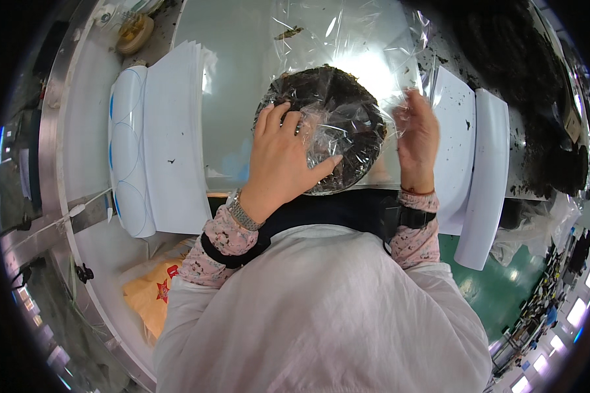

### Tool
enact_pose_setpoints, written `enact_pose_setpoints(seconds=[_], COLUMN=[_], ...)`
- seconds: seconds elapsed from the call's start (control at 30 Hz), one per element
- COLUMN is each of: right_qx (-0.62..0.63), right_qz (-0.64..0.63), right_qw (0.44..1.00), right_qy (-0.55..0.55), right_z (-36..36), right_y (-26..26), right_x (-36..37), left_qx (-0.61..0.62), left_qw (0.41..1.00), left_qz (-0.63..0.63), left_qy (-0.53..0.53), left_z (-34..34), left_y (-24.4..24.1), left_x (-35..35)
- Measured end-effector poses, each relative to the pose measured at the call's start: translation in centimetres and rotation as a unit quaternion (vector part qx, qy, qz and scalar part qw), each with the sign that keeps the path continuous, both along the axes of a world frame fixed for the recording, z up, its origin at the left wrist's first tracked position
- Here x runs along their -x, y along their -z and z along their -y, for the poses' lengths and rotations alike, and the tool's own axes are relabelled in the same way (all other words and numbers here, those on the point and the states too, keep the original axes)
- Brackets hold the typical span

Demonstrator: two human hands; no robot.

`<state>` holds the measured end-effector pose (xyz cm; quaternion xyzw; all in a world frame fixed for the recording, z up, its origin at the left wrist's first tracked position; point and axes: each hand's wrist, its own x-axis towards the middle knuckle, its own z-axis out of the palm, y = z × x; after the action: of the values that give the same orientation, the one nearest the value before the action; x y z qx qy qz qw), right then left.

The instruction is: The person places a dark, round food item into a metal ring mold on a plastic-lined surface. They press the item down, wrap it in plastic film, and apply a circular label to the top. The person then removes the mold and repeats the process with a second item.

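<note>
A round, dark cake of dried, leafy-looking material (356, 105) lies before me, with crinkled clear plastic film (339, 37) over it. The film spreads beyond the cake's far and right sides. My left hand (282, 157) rests on top at the left, fingers spread, with film between thumb and forefinger area pressed against the cake. Just right of the cake, my right hand (417, 135) is upright with curled fingers at the film's edge and looks blurred. The film appears pinched there, though its exact hold is partly hidden.
Beneath lies a glossy pale work surface (231, 98). White sheets (172, 147) and a rolled sheet (130, 152) stand left; another roll (486, 172) lies right. A dark loose heap (511, 54) fills the upper right. An orange bag (147, 294) sits lower left.
</note>
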<state>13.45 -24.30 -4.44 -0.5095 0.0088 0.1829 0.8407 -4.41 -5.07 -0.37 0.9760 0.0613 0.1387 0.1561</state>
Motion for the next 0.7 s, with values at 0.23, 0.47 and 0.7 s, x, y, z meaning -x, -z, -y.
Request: enact_pose_setpoints(seconds=[0.23, 0.47, 0.7], right_qx=[-0.260, 0.165, 0.302], right_qz=[-0.034, 0.347, 0.575], right_qw=[0.965, 0.905, 0.740], right_qy=[0.006, -0.183, -0.176], right_z=[3.0, -5.8, -5.1], right_y=[-1.4, -3.4, -2.9], right_x=[2.7, 4.5, 3.8], left_qx=[0.009, 0.108, 0.252], left_qw=[1.000, 0.994, 0.956], left_qz=[0.013, 0.009, 0.135], left_qy=[-0.007, -0.034, -0.068], left_z=[-0.1, -0.2, -1.5], left_y=[0.4, -0.8, 0.2], left_x=[0.0, 0.6, -1.2])
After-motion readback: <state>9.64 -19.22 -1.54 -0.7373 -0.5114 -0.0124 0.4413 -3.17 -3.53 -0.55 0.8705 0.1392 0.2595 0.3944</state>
